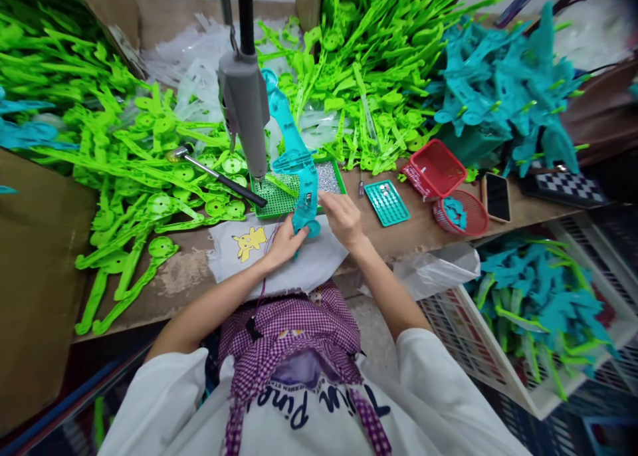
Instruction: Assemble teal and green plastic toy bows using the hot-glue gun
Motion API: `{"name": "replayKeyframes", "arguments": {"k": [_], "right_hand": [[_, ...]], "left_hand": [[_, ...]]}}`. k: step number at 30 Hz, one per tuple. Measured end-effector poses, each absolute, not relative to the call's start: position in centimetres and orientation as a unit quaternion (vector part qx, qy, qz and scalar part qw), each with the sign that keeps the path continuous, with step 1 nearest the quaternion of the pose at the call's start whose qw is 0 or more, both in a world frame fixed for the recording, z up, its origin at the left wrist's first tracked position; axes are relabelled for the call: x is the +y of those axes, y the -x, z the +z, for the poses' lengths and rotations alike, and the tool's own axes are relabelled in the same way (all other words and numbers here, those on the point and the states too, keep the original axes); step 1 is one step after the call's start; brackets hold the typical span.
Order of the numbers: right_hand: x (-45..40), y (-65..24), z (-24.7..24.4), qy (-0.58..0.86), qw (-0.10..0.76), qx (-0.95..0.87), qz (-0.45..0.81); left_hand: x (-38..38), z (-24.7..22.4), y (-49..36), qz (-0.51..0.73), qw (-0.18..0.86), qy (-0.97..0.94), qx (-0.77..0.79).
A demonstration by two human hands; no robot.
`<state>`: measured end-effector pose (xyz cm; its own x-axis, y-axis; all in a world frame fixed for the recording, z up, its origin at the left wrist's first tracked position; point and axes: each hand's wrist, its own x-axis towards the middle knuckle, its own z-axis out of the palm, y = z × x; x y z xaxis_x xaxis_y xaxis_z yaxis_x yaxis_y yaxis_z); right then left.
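Observation:
My left hand (286,244) grips the near end of a long blue plastic part (292,137), thumb on top. The part slants up and away, with a small dark piece set in it near my hands. My right hand (343,218) is closed beside the part's right edge; its fingertips are partly hidden, and whether they hold anything small does not show. Beneath the part is a green tray (326,170) with many small metal pieces. A white cloth with a yellow cartoon figure (239,260) lies under my hands. A grey hanging electric screwdriver (244,104) points down just left of the part.
Bright green plastic parts (124,157) pile up left and behind, with a hammer (219,177) on them. To the right are a teal tray (387,203), red baskets (438,167), a phone (497,197) and stacked blue parts (503,84). A white crate (473,349) stands lower right.

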<state>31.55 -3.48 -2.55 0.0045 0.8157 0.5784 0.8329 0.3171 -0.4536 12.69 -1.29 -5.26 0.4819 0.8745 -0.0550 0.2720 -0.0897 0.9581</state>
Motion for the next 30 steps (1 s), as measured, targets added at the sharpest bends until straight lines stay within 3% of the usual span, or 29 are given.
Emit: {"name": "replayKeyframes", "arguments": {"k": [3, 8, 23, 30], "right_hand": [[-5.8, -31.4, -3.4, 0.649, 0.444, -0.617, 0.032], [-7.8, -31.5, -5.5, 0.654, 0.375, -0.637, 0.158], [-11.1, -33.7, -5.9, 0.698, 0.376, -0.582, 0.178], [-10.8, -33.8, -3.8, 0.676, 0.289, -0.661, 0.148]], "left_hand": [[-1.3, -5.2, -12.6, 0.284, 0.543, -0.670, 0.420], [-1.3, -4.9, -12.7, 0.291, 0.535, -0.679, 0.410], [-1.3, -4.4, -12.9, 0.292, 0.552, -0.669, 0.403], [-1.4, -4.8, -12.9, 0.288, 0.545, -0.673, 0.409]]}}
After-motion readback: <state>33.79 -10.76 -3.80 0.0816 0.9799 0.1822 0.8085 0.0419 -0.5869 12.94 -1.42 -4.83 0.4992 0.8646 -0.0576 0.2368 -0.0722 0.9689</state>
